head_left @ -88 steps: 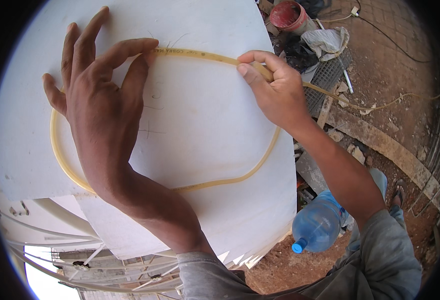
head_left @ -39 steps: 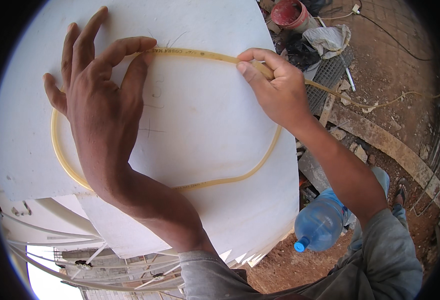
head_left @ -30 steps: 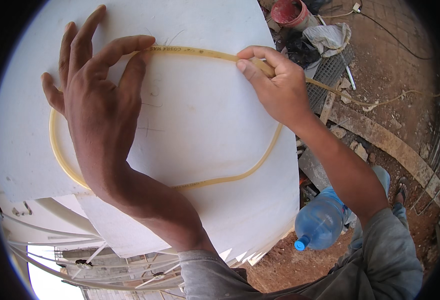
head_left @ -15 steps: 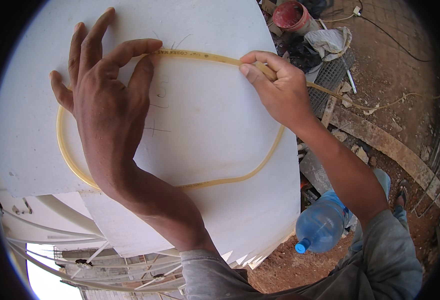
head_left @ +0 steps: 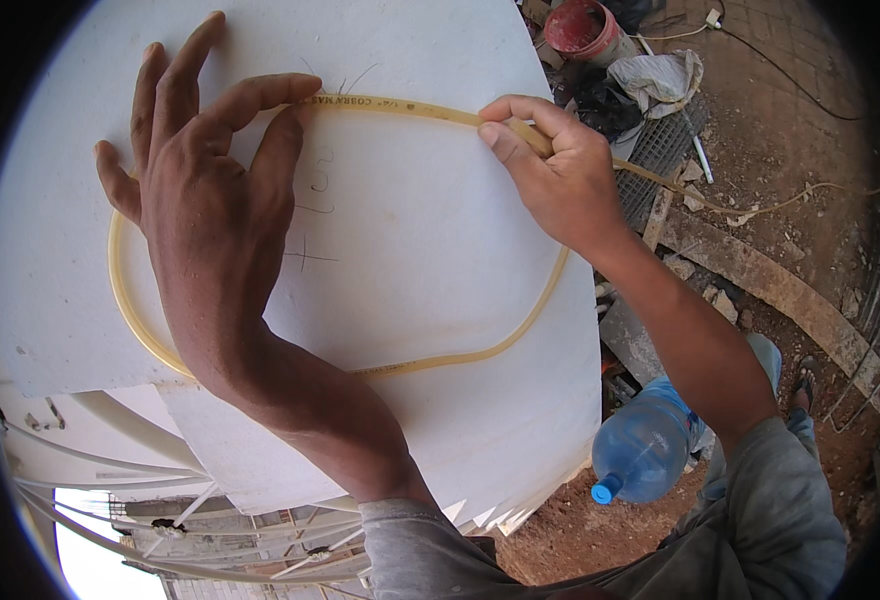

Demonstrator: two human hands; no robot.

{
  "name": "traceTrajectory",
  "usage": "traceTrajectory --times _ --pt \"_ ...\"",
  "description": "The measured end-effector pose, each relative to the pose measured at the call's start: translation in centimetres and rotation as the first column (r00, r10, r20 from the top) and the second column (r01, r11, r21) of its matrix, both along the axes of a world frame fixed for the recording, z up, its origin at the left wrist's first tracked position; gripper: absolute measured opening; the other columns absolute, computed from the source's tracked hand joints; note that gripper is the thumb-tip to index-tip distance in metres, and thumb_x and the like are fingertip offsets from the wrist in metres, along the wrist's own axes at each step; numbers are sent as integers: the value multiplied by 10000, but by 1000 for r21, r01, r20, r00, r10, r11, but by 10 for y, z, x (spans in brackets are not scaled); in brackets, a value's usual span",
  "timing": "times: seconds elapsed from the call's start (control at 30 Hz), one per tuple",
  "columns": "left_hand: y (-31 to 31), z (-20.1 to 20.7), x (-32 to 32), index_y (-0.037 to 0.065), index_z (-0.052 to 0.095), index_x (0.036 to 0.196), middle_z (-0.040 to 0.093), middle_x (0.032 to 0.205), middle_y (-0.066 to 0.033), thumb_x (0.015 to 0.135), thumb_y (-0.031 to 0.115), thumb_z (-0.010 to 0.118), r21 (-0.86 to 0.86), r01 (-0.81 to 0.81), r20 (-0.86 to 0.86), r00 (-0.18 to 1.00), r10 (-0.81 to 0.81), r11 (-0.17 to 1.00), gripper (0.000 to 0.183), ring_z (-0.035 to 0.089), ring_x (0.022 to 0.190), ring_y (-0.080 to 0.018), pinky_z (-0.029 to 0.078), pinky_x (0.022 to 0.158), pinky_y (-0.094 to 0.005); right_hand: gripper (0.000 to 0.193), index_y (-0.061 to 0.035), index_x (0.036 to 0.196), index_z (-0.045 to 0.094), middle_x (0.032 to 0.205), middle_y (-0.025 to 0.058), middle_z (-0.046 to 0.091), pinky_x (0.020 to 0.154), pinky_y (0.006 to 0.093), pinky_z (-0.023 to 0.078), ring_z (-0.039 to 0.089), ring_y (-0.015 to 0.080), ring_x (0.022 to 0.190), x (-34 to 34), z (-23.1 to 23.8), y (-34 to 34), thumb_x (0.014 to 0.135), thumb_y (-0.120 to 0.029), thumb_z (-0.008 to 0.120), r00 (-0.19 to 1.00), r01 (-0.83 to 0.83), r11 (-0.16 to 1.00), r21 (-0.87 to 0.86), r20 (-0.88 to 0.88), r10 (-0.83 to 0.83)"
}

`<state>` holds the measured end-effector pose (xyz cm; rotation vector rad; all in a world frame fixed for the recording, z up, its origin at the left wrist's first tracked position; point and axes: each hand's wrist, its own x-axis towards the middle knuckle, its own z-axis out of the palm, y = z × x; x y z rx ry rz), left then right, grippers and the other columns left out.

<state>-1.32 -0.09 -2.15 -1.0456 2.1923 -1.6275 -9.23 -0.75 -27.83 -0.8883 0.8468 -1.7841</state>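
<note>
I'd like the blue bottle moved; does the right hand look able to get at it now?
Probably not while the right hand pinches the yellow hose. Freed, it perhaps could: the blue bottle sits beyond the white board, its cap uncovered.

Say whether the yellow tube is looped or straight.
Looped. The yellow tube curves round on the white surface, its upper stretch held by the left hand and right hand; the left forearm hides part.

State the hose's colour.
The hose is pale yellow with dark print, seen best in the head view.
</note>
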Motion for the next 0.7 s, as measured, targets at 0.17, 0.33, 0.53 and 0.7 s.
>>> traceTrajectory --times 0.17,0.33,0.53,0.7 --pt "0 1 -2 393 804 1077 492 1592 67 922 510 727 1 -4 7 1000 4 1000 208 278 1568 -195 20 1294 -590 233 -65 1140 732 844 -41 654 668 221 483 547 27 748 0 -1 0 1007 -256 721 1000 -14 1000 -10 13 14" --pt "1 1 -3 397 803 1076 492 1591 71 923 503 728 -3 -12 13 1000 13 1000 201 280 1568 -195 19 1294 -592 236 -63 1142 730 833 -43 652 666 216 481 544 21 748 1 -1 0 1008 -257 719 1000 6 1000 -26 21 -5" --pt "1 1 -2 402 799 1090 487 1594 72 921 508 726 -8 -8 20 1000 8 1000 212 282 1567 -190 21 1291 -602 241 -69 1143 734 823 -39 651 653 222 486 547 24 736 2 -2 1 1006 -267 722 1000 3 1000 -30 16 -3" --pt "1 1 0 404 797 1097 486 1596 72 926 511 718 -13 -8 29 1000 8 1000 216 281 1568 -191 23 1290 -606 249 -68 1145 735 820 -39 648 646 224 484 543 29 718 2 -2 1 1006 -274 722 999 28 999 -25 -14 -28"
